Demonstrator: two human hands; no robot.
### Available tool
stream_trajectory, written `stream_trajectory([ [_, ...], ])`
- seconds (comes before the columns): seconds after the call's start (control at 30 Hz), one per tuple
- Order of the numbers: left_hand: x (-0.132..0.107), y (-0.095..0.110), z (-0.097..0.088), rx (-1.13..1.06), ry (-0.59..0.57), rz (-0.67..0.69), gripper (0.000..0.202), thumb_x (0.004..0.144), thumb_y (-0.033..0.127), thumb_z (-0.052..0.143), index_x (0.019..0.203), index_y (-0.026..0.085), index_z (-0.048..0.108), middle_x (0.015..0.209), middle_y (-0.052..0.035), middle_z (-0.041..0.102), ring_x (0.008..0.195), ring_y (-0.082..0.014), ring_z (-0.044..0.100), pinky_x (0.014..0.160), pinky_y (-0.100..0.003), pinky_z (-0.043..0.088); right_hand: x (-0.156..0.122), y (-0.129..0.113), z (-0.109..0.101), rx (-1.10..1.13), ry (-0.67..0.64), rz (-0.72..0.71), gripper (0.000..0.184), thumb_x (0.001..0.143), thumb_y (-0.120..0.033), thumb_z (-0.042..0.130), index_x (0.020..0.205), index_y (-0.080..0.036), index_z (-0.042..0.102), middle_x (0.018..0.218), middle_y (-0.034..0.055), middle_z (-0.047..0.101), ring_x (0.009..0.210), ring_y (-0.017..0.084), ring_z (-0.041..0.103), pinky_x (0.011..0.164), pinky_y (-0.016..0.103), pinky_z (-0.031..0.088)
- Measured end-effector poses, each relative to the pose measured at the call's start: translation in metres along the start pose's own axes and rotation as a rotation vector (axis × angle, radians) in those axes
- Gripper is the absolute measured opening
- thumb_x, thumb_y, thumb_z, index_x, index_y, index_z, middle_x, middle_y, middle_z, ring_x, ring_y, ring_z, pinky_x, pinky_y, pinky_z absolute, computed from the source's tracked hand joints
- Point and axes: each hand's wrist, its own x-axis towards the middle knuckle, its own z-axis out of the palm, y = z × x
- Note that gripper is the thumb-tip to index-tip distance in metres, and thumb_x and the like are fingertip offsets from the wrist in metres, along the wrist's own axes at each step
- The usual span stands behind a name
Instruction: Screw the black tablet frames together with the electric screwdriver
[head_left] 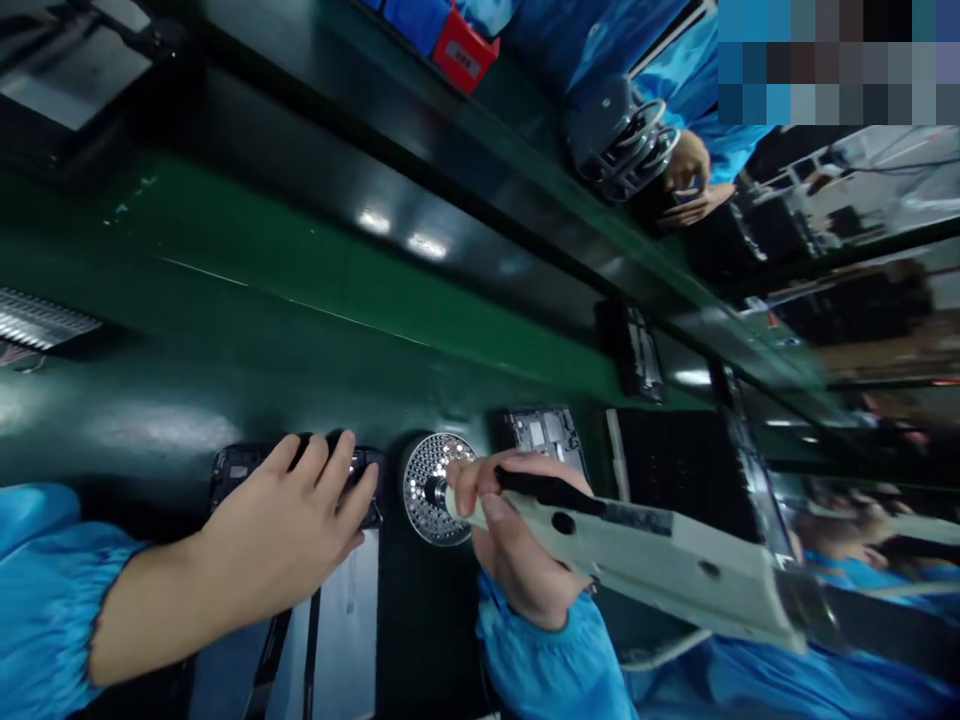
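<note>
My right hand (525, 530) is wrapped around a pale electric screwdriver (645, 550) with a black switch lever. The screwdriver's tip points into a round metal screw dish (439, 450), whose top is dotted with small holes. My left hand (300, 510) lies palm down with its fingers a little apart. Beneath it is an opened electronic device (232, 468) with dark inner parts and a long pale panel (356, 620); the hand covers much of it. Just behind my right hand sits another opened device (544, 430), partly hidden.
A green bench surface (225, 340) spreads around the work. A conveyor channel (360, 210) runs diagonally behind it, with a dark device (634, 350) on it. A red bin (465, 50) stands beyond. Across the line a co-worker's hands (694, 180) handle something dark.
</note>
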Motion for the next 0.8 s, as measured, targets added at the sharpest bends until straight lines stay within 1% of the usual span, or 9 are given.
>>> stream_trajectory([
  [0.13,0.004,-0.001,0.000,0.008,0.014,0.019,0.046,0.101,0.036,0.044,0.137,0.017,0.062,0.136,-0.0227,0.062,0.114,-0.0429,0.063,0.090,-0.060,0.052,0.001,0.000,0.004,-0.017,0.012,0.017,0.026,0.084,-0.012,0.064,0.105,-0.028,0.068,0.074,-0.0033,0.057,0.057,0.013,0.060,0.064,0.040,0.056],
  [0.2,0.006,0.000,-0.002,0.081,0.028,0.068,0.046,0.101,0.034,0.042,0.135,0.013,0.064,0.130,-0.0258,0.065,0.109,-0.0443,0.065,0.086,-0.060,0.052,0.001,-0.001,0.003,-0.014,0.020,0.026,0.026,0.084,-0.010,0.064,0.104,-0.026,0.068,0.073,-0.0029,0.059,0.058,0.014,0.061,0.065,0.040,0.056],
  [0.3,0.009,0.003,-0.004,0.193,0.048,0.129,0.046,0.100,0.035,0.044,0.130,0.007,0.066,0.123,-0.0295,0.067,0.103,-0.0453,0.067,0.080,-0.059,0.054,0.001,-0.001,0.002,-0.011,0.023,0.025,0.027,0.083,-0.008,0.063,0.103,-0.025,0.069,0.074,-0.0025,0.060,0.059,0.014,0.061,0.066,0.040,0.056],
  [0.43,0.008,0.007,-0.006,0.214,0.037,0.125,0.045,0.100,0.038,0.050,0.131,0.010,0.065,0.125,-0.0265,0.067,0.105,-0.0423,0.068,0.084,-0.056,0.054,0.000,0.003,0.003,-0.001,-0.010,0.001,0.029,0.082,-0.004,0.061,0.103,-0.024,0.068,0.076,-0.0017,0.063,0.060,0.014,0.061,0.068,0.040,0.056],
  [0.53,0.008,0.007,-0.006,0.209,0.030,0.140,0.046,0.099,0.038,0.050,0.132,0.009,0.064,0.126,-0.0267,0.067,0.108,-0.0425,0.067,0.085,-0.056,0.053,-0.001,0.004,0.004,-0.002,-0.009,-0.011,0.033,0.081,-0.005,0.061,0.108,-0.023,0.068,0.078,-0.0019,0.062,0.061,0.014,0.062,0.068,0.040,0.056],
  [0.6,0.009,0.006,-0.006,0.199,0.025,0.149,0.046,0.098,0.038,0.051,0.131,0.009,0.064,0.126,-0.0267,0.067,0.109,-0.0422,0.067,0.086,-0.055,0.053,-0.002,-0.002,0.004,-0.005,-0.002,-0.012,0.037,0.081,-0.007,0.063,0.113,-0.024,0.068,0.078,-0.0023,0.062,0.061,0.014,0.062,0.066,0.040,0.055],
  [0.67,0.010,0.004,-0.006,0.190,0.018,0.154,0.046,0.097,0.039,0.051,0.130,0.009,0.065,0.126,-0.0262,0.067,0.108,-0.0416,0.067,0.086,-0.055,0.053,-0.002,-0.015,0.004,-0.017,0.010,0.000,0.037,0.081,-0.008,0.064,0.114,-0.026,0.068,0.078,-0.0029,0.061,0.061,0.013,0.061,0.067,0.040,0.056],
  [0.73,0.010,0.003,-0.006,0.185,0.007,0.157,0.048,0.096,0.041,0.052,0.130,0.009,0.065,0.125,-0.0259,0.067,0.108,-0.0415,0.067,0.087,-0.055,0.053,0.001,-0.030,0.006,-0.043,0.015,0.017,0.036,0.082,-0.008,0.063,0.111,-0.028,0.069,0.079,-0.0036,0.061,0.062,0.013,0.062,0.071,0.042,0.057],
  [0.8,0.010,0.003,-0.007,0.182,0.000,0.162,0.050,0.096,0.042,0.052,0.131,0.009,0.064,0.126,-0.0259,0.067,0.109,-0.0418,0.066,0.087,-0.055,0.052,0.007,-0.042,0.011,-0.083,-0.017,0.048,0.036,0.082,-0.006,0.063,0.109,-0.029,0.069,0.079,-0.0039,0.062,0.064,0.014,0.063,0.076,0.044,0.057],
])
